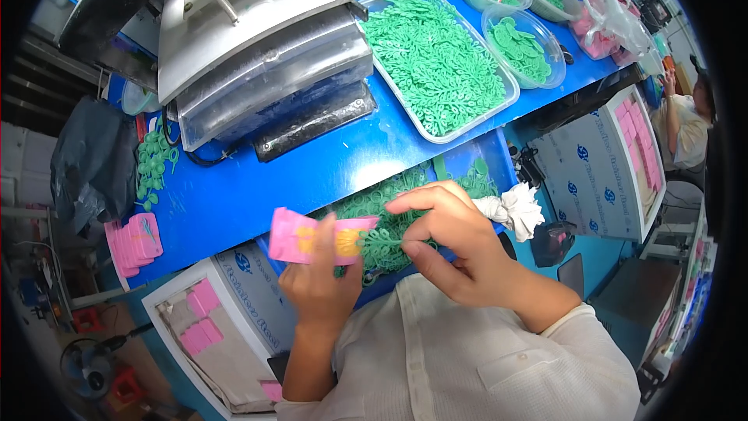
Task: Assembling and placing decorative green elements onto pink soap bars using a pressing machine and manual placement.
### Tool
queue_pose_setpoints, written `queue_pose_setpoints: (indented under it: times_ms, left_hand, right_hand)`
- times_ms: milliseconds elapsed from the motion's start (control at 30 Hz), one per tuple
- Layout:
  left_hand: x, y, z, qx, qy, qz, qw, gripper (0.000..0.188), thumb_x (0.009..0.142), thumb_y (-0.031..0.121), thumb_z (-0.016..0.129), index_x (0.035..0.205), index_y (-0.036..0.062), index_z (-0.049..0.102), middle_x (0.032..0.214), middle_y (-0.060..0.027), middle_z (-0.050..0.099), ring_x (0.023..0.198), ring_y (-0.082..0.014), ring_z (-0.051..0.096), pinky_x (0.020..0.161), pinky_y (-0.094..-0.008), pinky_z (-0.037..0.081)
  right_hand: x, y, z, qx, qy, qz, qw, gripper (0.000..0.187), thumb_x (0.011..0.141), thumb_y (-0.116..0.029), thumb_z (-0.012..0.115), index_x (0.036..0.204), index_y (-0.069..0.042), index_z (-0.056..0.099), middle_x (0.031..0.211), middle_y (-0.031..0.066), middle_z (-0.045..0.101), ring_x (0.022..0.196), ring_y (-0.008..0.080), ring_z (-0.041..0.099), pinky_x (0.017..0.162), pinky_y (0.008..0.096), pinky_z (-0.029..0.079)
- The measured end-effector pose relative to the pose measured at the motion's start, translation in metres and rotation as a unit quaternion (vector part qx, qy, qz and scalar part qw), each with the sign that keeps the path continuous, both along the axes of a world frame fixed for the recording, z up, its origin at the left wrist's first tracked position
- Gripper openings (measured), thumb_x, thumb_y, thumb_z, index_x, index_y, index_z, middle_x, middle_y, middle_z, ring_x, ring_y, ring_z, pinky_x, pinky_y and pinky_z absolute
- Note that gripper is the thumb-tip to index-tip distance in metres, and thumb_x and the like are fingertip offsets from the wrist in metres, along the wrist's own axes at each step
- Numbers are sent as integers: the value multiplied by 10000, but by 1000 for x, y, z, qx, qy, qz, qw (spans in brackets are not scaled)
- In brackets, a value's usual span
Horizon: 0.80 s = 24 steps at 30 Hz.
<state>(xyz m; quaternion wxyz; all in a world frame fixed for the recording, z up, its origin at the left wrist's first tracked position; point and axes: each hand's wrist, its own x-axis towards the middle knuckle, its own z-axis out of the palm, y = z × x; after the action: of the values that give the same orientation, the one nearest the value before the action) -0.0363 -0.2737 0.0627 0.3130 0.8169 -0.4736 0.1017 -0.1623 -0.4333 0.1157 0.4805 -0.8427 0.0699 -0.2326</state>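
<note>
My left hand [320, 288] grips a pink piece with yellow patches [290, 235] between thumb and fingers, above a tray of green parts at the blue table's near edge. In my right hand [460, 245], thumb and index finger pinch the stem of a green leafy plastic sprig [380, 245]. The sprig's leafy end meets the yellow part of the pink piece. Under my hands, the blue tray [506, 165] holds many loose green sprigs, partly hidden by my hands. Beside my right wrist is a bundled white cloth [520, 210].
A metal press machine [265, 47] stands at the back left. Right of it are a clear rectangular container [510, 101] of green sprigs and several round tubs [555, 70]. Pink pieces [140, 240] and green parts [153, 160] lie left. Another person [686, 129] sits far right.
</note>
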Motion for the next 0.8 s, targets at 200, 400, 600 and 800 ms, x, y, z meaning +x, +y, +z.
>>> queue_pose_setpoints:
  times_ms: [200,400,600,800]
  left_hand:
    - [5,18,18,-262,532,-27,805,766,741,213,805,1341,-47,406,958,-116,634,781,-177,641,664,-307,543]
    - [-17,-13,34,-238,599,-94,759,588,797,1,727,1299,-70,429,1078,-155,633,1022,-187,587,874,-309,476]
    - [-26,-18,27,-195,448,-48,871,241,790,-20,718,1015,-69,646,1042,-169,662,957,-208,611,857,-330,474]
    - [-40,-12,18,-206,364,-4,908,304,785,-23,715,1062,-102,615,999,-174,665,826,-187,623,763,-316,497]
  right_hand:
    - [-6,-6,-6,-14,22,-6,1000,88,815,-38,648,887,-26,599,1053,139,604,924,324,547,793,396,441]
    - [-2,1,-7,-29,25,18,999,116,812,-41,640,920,-32,601,1048,115,607,931,308,551,785,387,436]
    - [-2,3,-5,-125,41,-16,991,116,766,-54,647,874,-47,604,954,78,630,901,269,581,740,369,419]
    - [1,11,-43,-111,126,-112,979,149,816,-148,630,746,-45,548,733,100,605,705,276,583,609,389,451]
